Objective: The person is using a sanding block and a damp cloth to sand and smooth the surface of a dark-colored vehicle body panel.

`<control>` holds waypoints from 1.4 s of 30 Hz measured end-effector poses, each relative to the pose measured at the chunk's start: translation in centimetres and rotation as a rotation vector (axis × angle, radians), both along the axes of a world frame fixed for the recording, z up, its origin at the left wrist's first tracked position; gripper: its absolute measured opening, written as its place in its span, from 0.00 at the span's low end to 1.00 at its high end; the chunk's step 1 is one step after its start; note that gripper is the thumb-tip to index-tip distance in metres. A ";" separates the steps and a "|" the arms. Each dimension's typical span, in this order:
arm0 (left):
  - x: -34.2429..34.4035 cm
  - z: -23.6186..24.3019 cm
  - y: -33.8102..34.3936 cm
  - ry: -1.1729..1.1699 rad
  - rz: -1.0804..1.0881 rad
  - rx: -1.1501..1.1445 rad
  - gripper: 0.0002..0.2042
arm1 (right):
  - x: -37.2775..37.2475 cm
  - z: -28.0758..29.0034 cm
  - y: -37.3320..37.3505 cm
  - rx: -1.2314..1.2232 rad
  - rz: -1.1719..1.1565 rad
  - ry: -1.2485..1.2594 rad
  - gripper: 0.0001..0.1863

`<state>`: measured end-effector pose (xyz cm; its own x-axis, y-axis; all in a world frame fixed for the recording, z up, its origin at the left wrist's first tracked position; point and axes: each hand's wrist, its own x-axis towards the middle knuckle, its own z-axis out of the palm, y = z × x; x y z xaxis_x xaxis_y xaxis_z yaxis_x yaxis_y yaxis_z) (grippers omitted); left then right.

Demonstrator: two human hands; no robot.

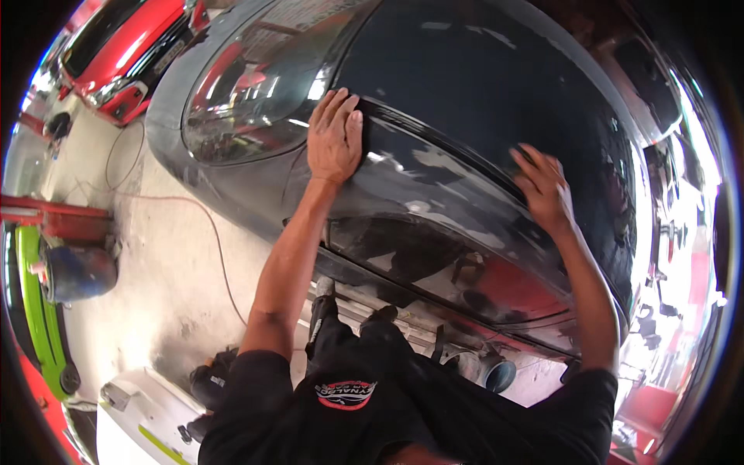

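Note:
A dark car body fills the middle, with a black roof (pixel 465 70) and a curved window (pixel 252 93) at its left end. A long dark groove (pixel 442 139) runs along the roof's edge. Below it, the grey side panel (pixel 418 186) carries lighter, patchy areas. My left hand (pixel 335 139) lies on the body at the window's corner, by the groove's left end, its fingers stretched out and holding nothing. Farther right, my right hand (pixel 545 184) is over the roof edge beside the groove, fingers extended and slightly apart. Its palm is turned from view, and no object shows in it.
On the floor at left lies a thin hose (pixel 213 221). A red car (pixel 128 46) stands at far left, with a dark drum (pixel 81 273) and a green car part (pixel 40 310) nearer. A white panel (pixel 143 415) is at lower left. My feet are on a ledge beside the car.

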<state>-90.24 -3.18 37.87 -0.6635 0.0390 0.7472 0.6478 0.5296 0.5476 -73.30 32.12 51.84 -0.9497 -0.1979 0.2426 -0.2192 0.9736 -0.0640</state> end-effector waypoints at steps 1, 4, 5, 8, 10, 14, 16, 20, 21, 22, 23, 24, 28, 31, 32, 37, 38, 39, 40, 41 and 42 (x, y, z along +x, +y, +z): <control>0.1 0.0 -0.5 0.020 0.042 -0.001 0.16 | -4.1 -0.4 -4.0 0.005 0.062 -0.017 0.23; -0.2 0.2 -0.4 0.030 0.085 0.033 0.18 | -15.4 -2.9 -12.3 0.026 0.300 0.044 0.21; -0.3 0.2 -0.1 0.020 0.103 0.062 0.19 | -18.4 -3.5 -14.9 0.018 0.319 0.029 0.21; -0.7 -0.1 0.4 0.012 0.127 0.102 0.22 | -23.3 -4.0 -19.3 0.040 0.324 -0.035 0.22; -0.6 -0.2 0.7 -0.063 0.092 0.137 0.21 | -22.8 -3.6 -18.6 0.006 0.329 -0.098 0.22; -0.6 -1.1 -1.6 -0.132 0.175 -0.130 0.18 | -13.7 -1.9 -9.9 0.055 0.306 -0.038 0.22; -0.3 0.1 -0.4 -0.119 0.175 -0.137 0.18 | -6.7 0.5 -3.6 0.008 0.225 -0.074 0.23; 0.2 1.2 -0.1 -0.138 0.149 -0.157 0.19 | -4.0 0.7 -0.4 0.004 0.162 -0.032 0.25; 0.3 1.3 -0.3 -0.148 0.141 -0.165 0.20 | -5.4 0.4 -0.5 0.007 0.132 0.003 0.25; 0.4 1.2 -0.6 -0.162 0.130 -0.169 0.20 | -8.6 0.0 -0.4 -0.011 0.084 0.026 0.25; 0.4 1.1 -0.8 -0.145 0.123 -0.167 0.20 | -12.2 -0.5 0.1 -0.008 0.064 0.064 0.25; 0.5 1.1 -1.1 -0.178 0.135 -0.193 0.21 | -15.7 -0.7 0.6 0.001 0.039 0.105 0.24; 0.1 0.9 0.4 -0.178 0.055 -0.200 0.22 | -26.6 -1.3 5.0 0.069 -0.189 0.102 0.22; -0.7 0.9 -0.3 -0.180 0.035 -0.246 0.25 | -24.2 -2.2 2.6 -0.109 -0.241 0.082 0.21; -1.3 1.4 -0.8 -0.182 -0.001 -0.305 0.27 | -21.5 -2.8 1.2 -0.039 -0.161 0.129 0.21; -5.5 5.7 4.4 -0.186 -0.175 -0.408 0.35 | -0.2 -0.1 -3.8 -0.050 -0.077 -0.001 0.26; -6.9 6.0 6.4 -0.167 -0.174 -0.480 0.40 | 1.6 0.5 -4.1 -0.046 -0.092 0.004 0.26; -8.1 6.6 8.6 -0.160 -0.185 -0.480 0.40 | 2.7 0.7 -4.1 -0.027 -0.071 -0.027 0.27; -9.1 7.1 11.4 -0.192 -0.207 -0.506 0.43 | 3.2 1.0 -3.7 -0.002 -0.057 -0.061 0.28; -10.2 7.5 13.4 -0.225 -0.214 -0.541 0.46 | 2.5 0.9 -3.5 -0.003 -0.063 -0.057 0.28; -11.2 7.8 15.3 -0.223 -0.221 -0.541 0.46 | 1.6 0.7 -3.3 0.022 -0.091 -0.030 0.28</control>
